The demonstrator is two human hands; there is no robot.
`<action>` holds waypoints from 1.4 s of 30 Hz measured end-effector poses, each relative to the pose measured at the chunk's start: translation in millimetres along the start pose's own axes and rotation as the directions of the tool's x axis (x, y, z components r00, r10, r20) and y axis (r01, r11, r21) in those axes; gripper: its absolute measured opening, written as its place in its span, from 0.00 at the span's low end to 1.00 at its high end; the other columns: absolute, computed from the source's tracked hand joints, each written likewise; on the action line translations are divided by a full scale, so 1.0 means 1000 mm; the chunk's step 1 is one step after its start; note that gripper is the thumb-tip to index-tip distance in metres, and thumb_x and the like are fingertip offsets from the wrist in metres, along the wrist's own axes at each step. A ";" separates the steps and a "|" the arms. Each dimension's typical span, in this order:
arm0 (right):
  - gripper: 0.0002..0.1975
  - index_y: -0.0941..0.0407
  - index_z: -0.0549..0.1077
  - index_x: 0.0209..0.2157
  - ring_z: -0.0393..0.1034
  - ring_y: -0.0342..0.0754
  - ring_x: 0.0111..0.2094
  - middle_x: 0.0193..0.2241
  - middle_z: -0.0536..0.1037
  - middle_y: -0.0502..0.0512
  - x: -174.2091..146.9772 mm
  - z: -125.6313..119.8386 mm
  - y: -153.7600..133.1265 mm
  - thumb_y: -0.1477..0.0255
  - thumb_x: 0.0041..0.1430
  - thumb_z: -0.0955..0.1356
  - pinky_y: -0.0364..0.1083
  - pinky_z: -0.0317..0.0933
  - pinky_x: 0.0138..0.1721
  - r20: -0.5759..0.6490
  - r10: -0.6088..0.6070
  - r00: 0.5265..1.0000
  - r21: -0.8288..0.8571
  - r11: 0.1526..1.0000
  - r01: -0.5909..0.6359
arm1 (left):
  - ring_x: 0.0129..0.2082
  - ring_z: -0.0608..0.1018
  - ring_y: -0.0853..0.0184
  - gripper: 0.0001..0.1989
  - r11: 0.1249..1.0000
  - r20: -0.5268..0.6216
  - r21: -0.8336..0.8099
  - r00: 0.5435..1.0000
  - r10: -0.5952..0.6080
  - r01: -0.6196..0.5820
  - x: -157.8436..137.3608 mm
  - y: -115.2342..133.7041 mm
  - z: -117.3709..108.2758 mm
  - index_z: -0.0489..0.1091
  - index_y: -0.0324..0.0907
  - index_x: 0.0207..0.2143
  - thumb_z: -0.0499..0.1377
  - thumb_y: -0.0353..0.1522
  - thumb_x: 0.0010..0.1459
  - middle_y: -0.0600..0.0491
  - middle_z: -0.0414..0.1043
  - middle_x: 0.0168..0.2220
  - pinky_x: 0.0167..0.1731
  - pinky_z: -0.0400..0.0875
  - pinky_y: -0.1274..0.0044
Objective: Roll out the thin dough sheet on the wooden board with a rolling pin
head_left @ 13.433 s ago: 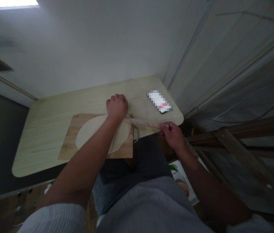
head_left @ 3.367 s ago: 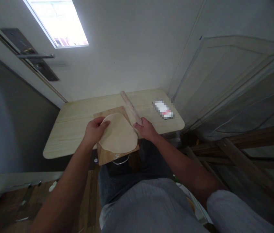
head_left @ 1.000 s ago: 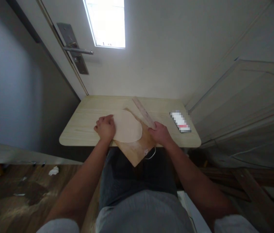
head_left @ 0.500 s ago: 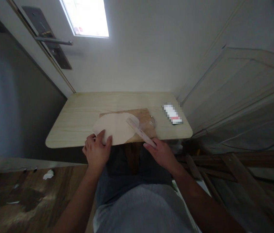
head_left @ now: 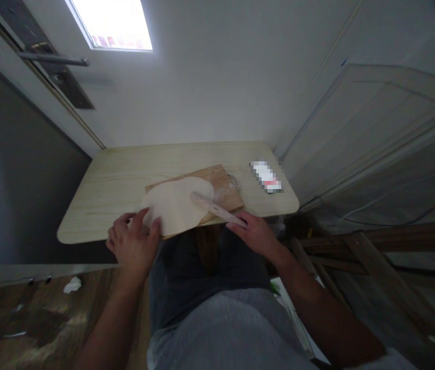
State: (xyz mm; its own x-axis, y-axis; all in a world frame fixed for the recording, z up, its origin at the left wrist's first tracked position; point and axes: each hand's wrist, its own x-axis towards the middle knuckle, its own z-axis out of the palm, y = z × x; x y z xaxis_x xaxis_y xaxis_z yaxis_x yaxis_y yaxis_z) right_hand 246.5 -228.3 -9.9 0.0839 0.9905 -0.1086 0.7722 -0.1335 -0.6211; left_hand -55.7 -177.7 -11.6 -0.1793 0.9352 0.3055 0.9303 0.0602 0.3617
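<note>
A thin, pale sheet of rolled dough (head_left: 174,205) covers much of a wooden cutting board (head_left: 223,180) and reaches the board's front edge. My left hand (head_left: 134,239) touches the dough's left edge, its thumb and index finger apart on the surface and its other fingers bent. In my right hand (head_left: 253,231) is the near end of a slim, flour-dusted rolling pin (head_left: 217,209). The pin slants across the right part of the dough, its far end resting there. My right fingers wrap round it.
The board lies at the front of a small pale wood table (head_left: 113,174) against a white door (head_left: 217,92) with a metal handle (head_left: 53,59). A pixelated phone-like object (head_left: 266,177) lies on the table's right. Wooden beams (head_left: 379,267) stand at right.
The board and dough have turned slightly counterclockwise on the table, the left end coming nearer me. My left hand has shifted left with the dough's edge. The whole view has shifted too.
</note>
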 end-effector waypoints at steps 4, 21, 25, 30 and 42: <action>0.15 0.54 0.77 0.38 0.73 0.48 0.32 0.31 0.80 0.53 0.005 0.001 0.000 0.57 0.61 0.69 0.44 0.58 0.33 -0.016 -0.033 0.999 0.023 0.999 0.033 | 0.57 0.69 0.56 0.19 0.953 0.000 -0.185 0.970 0.243 -0.238 0.037 0.041 0.014 0.72 0.46 0.52 0.52 0.43 0.65 0.45 0.70 0.53 0.59 0.63 0.64; 0.18 0.53 0.74 0.34 0.71 0.48 0.30 0.28 0.77 0.51 0.000 -0.001 0.018 0.52 0.62 0.67 0.43 0.56 0.31 -0.055 0.088 0.995 0.062 0.995 -0.085 | 0.63 0.63 0.53 0.23 0.822 0.246 -0.145 0.784 0.570 -0.551 0.090 0.120 0.081 0.66 0.50 0.60 0.43 0.43 0.70 0.48 0.65 0.62 0.65 0.45 0.52; 0.19 0.53 0.73 0.32 0.70 0.48 0.29 0.26 0.76 0.51 0.002 -0.002 0.021 0.51 0.63 0.66 0.43 0.56 0.30 -0.046 0.108 0.993 0.071 0.992 -0.104 | 0.63 0.63 0.52 0.24 0.819 0.267 -0.154 0.775 0.573 -0.552 0.097 0.128 0.085 0.67 0.50 0.59 0.42 0.44 0.70 0.47 0.66 0.62 0.65 0.45 0.51; 0.21 0.54 0.71 0.28 0.66 0.45 0.26 0.23 0.72 0.48 0.007 -0.004 0.025 0.51 0.64 0.64 0.42 0.53 0.28 -0.073 0.140 0.987 0.099 0.986 -0.133 | 0.63 0.63 0.49 0.23 0.816 0.273 -0.164 0.770 0.577 -0.554 0.105 0.139 0.096 0.69 0.50 0.57 0.44 0.44 0.70 0.46 0.66 0.61 0.63 0.46 0.46; 0.24 0.55 0.70 0.27 0.65 0.43 0.23 0.21 0.72 0.48 -0.016 0.015 -0.005 0.50 0.66 0.62 0.42 0.48 0.25 -0.037 0.039 0.999 0.175 0.984 -0.032 | 0.59 0.68 0.57 0.20 0.836 0.027 -0.244 0.859 0.512 -0.491 0.098 0.108 0.054 0.70 0.46 0.54 0.47 0.43 0.69 0.47 0.71 0.56 0.63 0.54 0.63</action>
State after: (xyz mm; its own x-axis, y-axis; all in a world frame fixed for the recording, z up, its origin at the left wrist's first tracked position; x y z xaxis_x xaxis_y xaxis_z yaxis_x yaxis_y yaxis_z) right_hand 231.9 -244.1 -16.8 0.1373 0.9850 -0.1045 0.6468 -0.1690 -0.7437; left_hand 44.2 -60.8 9.7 0.3306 0.8432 0.4240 0.7883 -0.4937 0.3672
